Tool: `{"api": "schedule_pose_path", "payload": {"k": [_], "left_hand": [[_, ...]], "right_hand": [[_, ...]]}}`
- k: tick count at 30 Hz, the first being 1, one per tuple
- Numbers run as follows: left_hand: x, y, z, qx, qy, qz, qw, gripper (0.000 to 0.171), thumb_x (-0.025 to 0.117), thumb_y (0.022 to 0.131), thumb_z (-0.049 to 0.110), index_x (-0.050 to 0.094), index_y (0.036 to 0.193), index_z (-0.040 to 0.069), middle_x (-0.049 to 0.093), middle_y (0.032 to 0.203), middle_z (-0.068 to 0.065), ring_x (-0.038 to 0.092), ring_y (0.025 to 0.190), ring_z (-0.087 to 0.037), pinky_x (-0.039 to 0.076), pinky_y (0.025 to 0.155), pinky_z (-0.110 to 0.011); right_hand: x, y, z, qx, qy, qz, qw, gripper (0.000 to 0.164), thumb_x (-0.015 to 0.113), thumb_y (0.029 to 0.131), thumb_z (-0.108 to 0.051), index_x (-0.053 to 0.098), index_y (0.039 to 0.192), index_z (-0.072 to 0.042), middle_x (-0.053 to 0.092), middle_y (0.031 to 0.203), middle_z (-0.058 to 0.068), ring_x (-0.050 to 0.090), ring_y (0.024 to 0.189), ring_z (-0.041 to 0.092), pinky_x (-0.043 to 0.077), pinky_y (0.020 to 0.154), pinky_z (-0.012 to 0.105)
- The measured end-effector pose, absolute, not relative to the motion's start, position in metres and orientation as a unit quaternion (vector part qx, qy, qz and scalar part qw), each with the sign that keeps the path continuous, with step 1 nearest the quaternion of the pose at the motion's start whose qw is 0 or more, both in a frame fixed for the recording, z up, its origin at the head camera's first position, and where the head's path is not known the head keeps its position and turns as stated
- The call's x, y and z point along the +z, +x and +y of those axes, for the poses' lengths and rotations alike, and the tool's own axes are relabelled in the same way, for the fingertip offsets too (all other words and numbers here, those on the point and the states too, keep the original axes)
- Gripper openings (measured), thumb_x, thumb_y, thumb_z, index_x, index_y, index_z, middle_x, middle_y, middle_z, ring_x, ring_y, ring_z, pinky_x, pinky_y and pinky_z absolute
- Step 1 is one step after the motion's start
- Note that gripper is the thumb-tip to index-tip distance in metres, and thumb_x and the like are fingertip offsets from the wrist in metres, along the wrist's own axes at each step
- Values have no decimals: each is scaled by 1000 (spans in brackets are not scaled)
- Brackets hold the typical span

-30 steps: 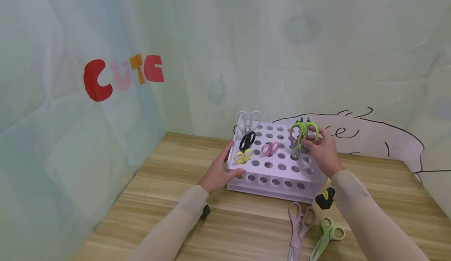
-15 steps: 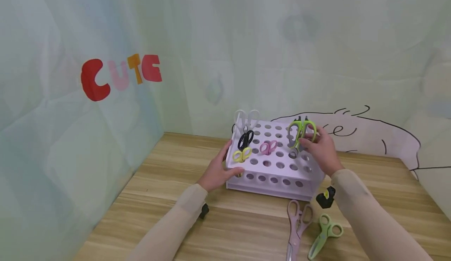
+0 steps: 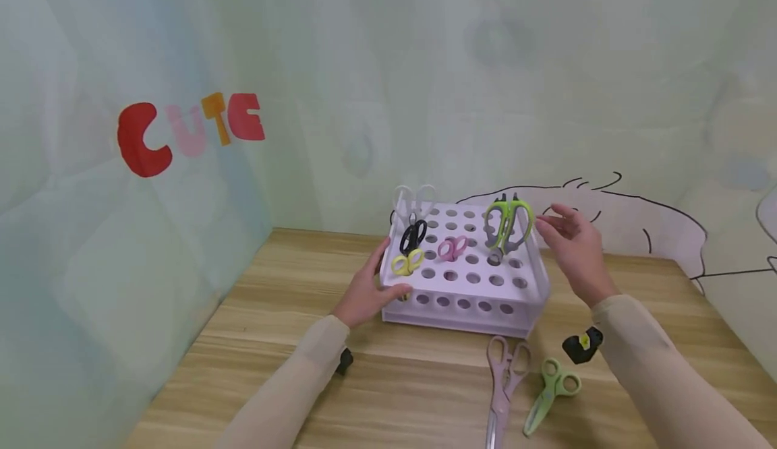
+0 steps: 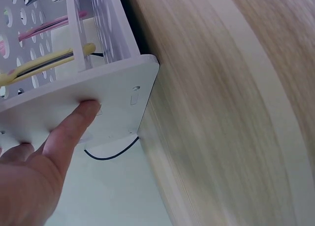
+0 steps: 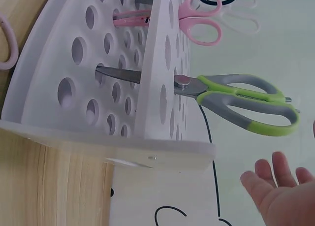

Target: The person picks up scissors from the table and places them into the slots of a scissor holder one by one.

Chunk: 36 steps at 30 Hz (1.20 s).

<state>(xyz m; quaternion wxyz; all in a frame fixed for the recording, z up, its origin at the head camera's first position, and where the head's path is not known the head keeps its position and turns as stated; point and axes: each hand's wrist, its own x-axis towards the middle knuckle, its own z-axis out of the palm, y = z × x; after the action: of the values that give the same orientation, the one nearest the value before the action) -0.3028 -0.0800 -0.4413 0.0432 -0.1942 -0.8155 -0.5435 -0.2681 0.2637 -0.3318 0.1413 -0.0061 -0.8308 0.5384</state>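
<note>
A white rack [image 3: 449, 323] with rows of round holes stands on the table. My left hand [image 3: 363, 294] holds its left side, thumb around the front corner; the left wrist view shows a finger [image 4: 74, 123] on the outer panel. Green-and-grey kitchen scissors [image 3: 502, 228] stand upright near the rack's right side, handles up. Their blade passes down through the top plate in the right wrist view. Beside them my right hand [image 3: 575, 253] is off the handles with relaxed fingers, holding nothing. Small pink scissors [image 3: 448, 249], yellow scissors [image 3: 408, 263], black scissors [image 3: 413, 236] and white-handled scissors [image 3: 419, 210] stand further left.
Large pink scissors [image 3: 500, 402] and smaller green scissors [image 3: 549, 395] lie on the wooden table [image 3: 413, 388] before the rack. A pale fabric backdrop [image 3: 364, 65] rises close behind and to the left.
My right hand has let go of the green-and-grey scissors and moved right, away from the handles. The left hand keeps its place on the rack; the view has shifted slightly.
</note>
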Motion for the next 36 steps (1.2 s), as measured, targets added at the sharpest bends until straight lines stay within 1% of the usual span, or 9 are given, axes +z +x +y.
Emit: {"api": "schedule_pose_path", "payload": {"k": [2, 5, 10, 14, 17, 21, 23, 28, 36], "left_hand": [[-442, -303, -80, -544, -196, -815, 40, 102, 84, 80, 31, 19, 159, 26, 32, 158, -3, 38, 139, -24, 34, 112, -41], [-442, -304, -80, -547, -197, -813, 39, 101, 84, 81, 31, 20, 159, 26, 32, 158, -3, 38, 139, -24, 34, 112, -41], [-441, -306, -83, -554, -203, -806, 44, 100, 84, 81, 28, 20, 159, 23, 34, 157, -4, 40, 137, -25, 35, 111, -42], [-441, -307, -84, -557, -207, -804, 38, 100, 83, 82, 24, 19, 159, 21, 34, 157, -7, 40, 137, -27, 36, 110, -44], [-442, -307, -82, -559, -207, -802, 34, 100, 82, 83, 19, 18, 159, 18, 32, 158, -11, 39, 138, -31, 35, 111, -46], [-441, -307, -79, -562, -206, -801, 29, 99, 80, 84, 12, 15, 159, 11, 29, 158, -17, 36, 139, -36, 32, 112, -49], [-440, -306, -79, -560, -204, -802, 27, 99, 80, 84, 12, 15, 159, 11, 29, 158, -17, 35, 139, -36, 32, 112, -48], [-441, -307, -79, -553, -211, -806, 31, 99, 82, 84, 22, 18, 159, 18, 31, 158, -11, 38, 139, -31, 33, 112, -45], [-441, -307, -81, -554, -214, -804, 36, 100, 82, 83, 26, 18, 159, 18, 34, 157, -10, 39, 138, -27, 30, 114, -43]], "right_hand": [[-331, -261, 267, 543, -17, -827, 144, 66, 52, 102, -40, 30, 153, -4, 48, 144, 19, 47, 131, 31, 42, 107, 40], [-331, -252, 271, 546, -34, -823, 153, 63, 52, 103, -39, 32, 152, -4, 49, 144, 18, 47, 130, 29, 42, 107, 39], [-334, -242, 275, 531, -52, -829, 166, 59, 54, 102, -33, 36, 150, -3, 50, 142, 19, 48, 129, 33, 41, 107, 48], [-340, -232, 281, 507, -65, -845, 155, 56, 54, 102, -25, 36, 149, 1, 50, 141, 23, 48, 129, 38, 43, 104, 52], [-346, -224, 287, 489, -73, -860, 130, 57, 55, 102, -23, 36, 148, 5, 48, 141, 26, 49, 126, 40, 51, 96, 40], [-355, -217, 297, 468, -75, -876, 90, 59, 57, 101, -22, 37, 145, 9, 48, 137, 31, 53, 120, 44, 55, 79, 24], [-361, -214, 301, 461, -76, -882, 66, 58, 58, 100, -21, 37, 144, 12, 48, 135, 34, 55, 116, 45, 56, 76, 26], [-374, -208, 308, 429, -77, -900, -9, 58, 59, 99, -21, 40, 140, 15, 47, 132, 38, 57, 110, 45, 59, 76, 40], [-394, -205, 307, 383, -71, -918, -74, 52, 62, 96, -19, 47, 132, 16, 49, 127, 42, 59, 102, 43, 59, 68, 43]]}}
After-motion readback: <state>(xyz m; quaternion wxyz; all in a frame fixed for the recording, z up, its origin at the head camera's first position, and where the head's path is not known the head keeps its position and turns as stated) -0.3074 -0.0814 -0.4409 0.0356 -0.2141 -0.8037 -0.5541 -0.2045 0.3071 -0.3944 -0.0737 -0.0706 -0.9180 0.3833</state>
